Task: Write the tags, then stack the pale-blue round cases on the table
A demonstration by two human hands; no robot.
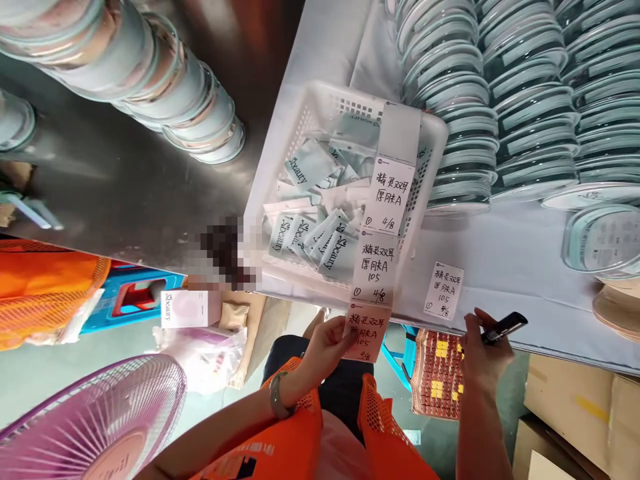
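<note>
Left fingers: pinching the near end of a long paper strip.
Right fingers: closed around a black pen, with one end poking out to the right.
Bench: pale on top, with lots of things on it.
Round cases: clear and shiny, piled in three long rows on the right side.
Fan: pink, down low by the left arm.
Basket: white with little holes, sitting on the bench, left of the rows.
Paper strip: runs over the right part of the basket, from the far rim down to the left fingers; three of its pieces have black handwriting.
Packets: pale green with black letters, all jumbled inside the basket.
Loose label: flat on the bench, between the basket and the right fingers, with black writing too.
Black pen: near the loose label; I can't tell where its tip is.
</note>
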